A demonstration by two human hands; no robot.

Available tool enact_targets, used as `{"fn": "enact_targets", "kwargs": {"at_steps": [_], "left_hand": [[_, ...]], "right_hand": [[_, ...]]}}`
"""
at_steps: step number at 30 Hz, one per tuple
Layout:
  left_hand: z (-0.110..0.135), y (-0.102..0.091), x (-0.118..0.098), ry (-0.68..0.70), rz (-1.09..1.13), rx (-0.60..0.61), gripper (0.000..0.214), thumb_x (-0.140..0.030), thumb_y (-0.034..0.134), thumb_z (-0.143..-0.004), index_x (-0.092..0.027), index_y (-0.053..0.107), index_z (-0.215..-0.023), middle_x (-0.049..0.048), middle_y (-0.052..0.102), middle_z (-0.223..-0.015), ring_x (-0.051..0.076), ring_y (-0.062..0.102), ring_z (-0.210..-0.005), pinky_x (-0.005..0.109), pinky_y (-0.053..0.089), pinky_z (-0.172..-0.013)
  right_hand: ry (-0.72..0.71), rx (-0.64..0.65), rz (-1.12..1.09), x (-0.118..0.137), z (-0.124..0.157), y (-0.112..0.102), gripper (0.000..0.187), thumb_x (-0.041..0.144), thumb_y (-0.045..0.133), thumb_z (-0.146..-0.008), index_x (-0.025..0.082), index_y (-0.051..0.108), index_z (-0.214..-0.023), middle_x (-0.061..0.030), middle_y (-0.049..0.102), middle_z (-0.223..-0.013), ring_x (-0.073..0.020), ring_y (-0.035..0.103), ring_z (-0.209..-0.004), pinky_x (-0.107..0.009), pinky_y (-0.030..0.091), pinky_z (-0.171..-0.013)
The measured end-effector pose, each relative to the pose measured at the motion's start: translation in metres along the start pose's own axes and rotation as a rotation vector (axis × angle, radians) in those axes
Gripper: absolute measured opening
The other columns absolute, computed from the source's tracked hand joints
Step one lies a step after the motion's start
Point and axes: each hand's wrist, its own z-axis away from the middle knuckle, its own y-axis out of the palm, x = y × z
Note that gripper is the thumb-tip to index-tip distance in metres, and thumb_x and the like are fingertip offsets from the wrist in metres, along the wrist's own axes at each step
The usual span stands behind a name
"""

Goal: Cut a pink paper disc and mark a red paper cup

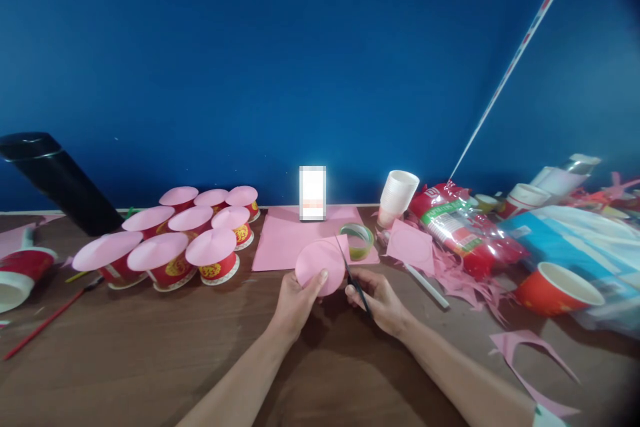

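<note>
The left hand (297, 297) comes in from the bottom with the arm stretched forward. It is shut on a pink paper circle (320, 265), with the thumb pressed flat on the front and the other fingers hidden behind. The circle stands up just above the wooden table (150, 360), in the middle and close to the person. The right hand (381, 298) reaches in from the right side, and its fingers are curled tight round the handles of the scissors (356, 281). The dark blades point up and away and meet the right edge of the circle. I cannot tell how wide the blades are open. Just behind the circle a pink paper sheet (287, 237) lies flat, with a roll of tape (358, 241) on its right corner. To the left are red paper cups (173, 270) turned upside down in rows, each with a pink round top. A pink square piece (410, 245) and a white stick (426, 285) lie to the right of the hands. Further right are pink paper scraps (463, 277), a red packet (463, 230) and a stack of white cups (397, 197). An orange cup (553, 288) lies on its side near the right edge. A black tube (55, 180) leans at the far left by the blue wall (300, 47).
</note>
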Motion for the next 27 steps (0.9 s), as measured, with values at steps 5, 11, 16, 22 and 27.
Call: {"fn": "enact_targets", "kwargs": {"at_steps": [5,11,16,22,27], "left_hand": [[-0.0003,-0.0006,0.0003,-0.010,-0.006,0.005,0.029,-0.038,0.067,-0.065,-0.009,0.062,-0.064,0.0010,0.056,-0.053,0.008,0.043,-0.047,0.019,0.037,-0.044],[0.0000,-0.0003,-0.0009,-0.005,-0.004,0.007,0.030,-0.038,0.067,-0.065,-0.009,0.062,-0.064,0.0006,0.056,-0.053,0.008,0.043,-0.046,0.019,0.036,-0.044],[-0.0003,-0.0002,-0.0005,0.009,-0.006,-0.013,0.031,-0.038,0.068,-0.064,-0.009,0.062,-0.061,0.0002,0.054,-0.049,0.007,0.042,-0.044,0.020,0.036,-0.042],[0.0002,-0.0001,-0.0023,-0.003,-0.004,-0.016,0.030,-0.038,0.069,-0.062,-0.009,0.062,-0.061,0.0005,0.055,-0.050,0.008,0.042,-0.044,0.020,0.036,-0.042],[-0.0001,-0.0003,-0.0006,-0.003,0.013,-0.020,0.030,-0.038,0.069,-0.062,-0.009,0.064,-0.063,0.0013,0.057,-0.051,0.008,0.044,-0.045,0.020,0.036,-0.043]], "right_hand": [[0.003,0.006,-0.025,-0.0002,-0.0001,-0.0005,0.040,0.041,0.061,-0.077,0.012,0.061,-0.104,0.0013,0.049,-0.062,-0.0090,0.041,-0.055,-0.020,0.036,-0.050],[0.018,-0.004,-0.018,-0.0024,0.0003,-0.0010,0.043,0.044,0.061,-0.076,0.012,0.061,-0.104,0.0012,0.049,-0.062,-0.0092,0.041,-0.055,-0.020,0.036,-0.050],[0.022,0.006,-0.017,-0.0020,0.0005,-0.0014,0.043,0.044,0.061,-0.077,0.012,0.061,-0.105,0.0010,0.049,-0.063,-0.0090,0.042,-0.055,-0.020,0.036,-0.050],[0.016,0.002,-0.017,-0.0039,0.0003,-0.0016,0.041,0.043,0.061,-0.077,0.012,0.061,-0.104,0.0014,0.049,-0.062,-0.0089,0.041,-0.055,-0.020,0.036,-0.050],[0.021,-0.009,0.005,-0.0039,0.0002,-0.0018,0.041,0.044,0.061,-0.076,0.013,0.061,-0.103,0.0018,0.049,-0.061,-0.0091,0.041,-0.054,-0.020,0.036,-0.050]]}}
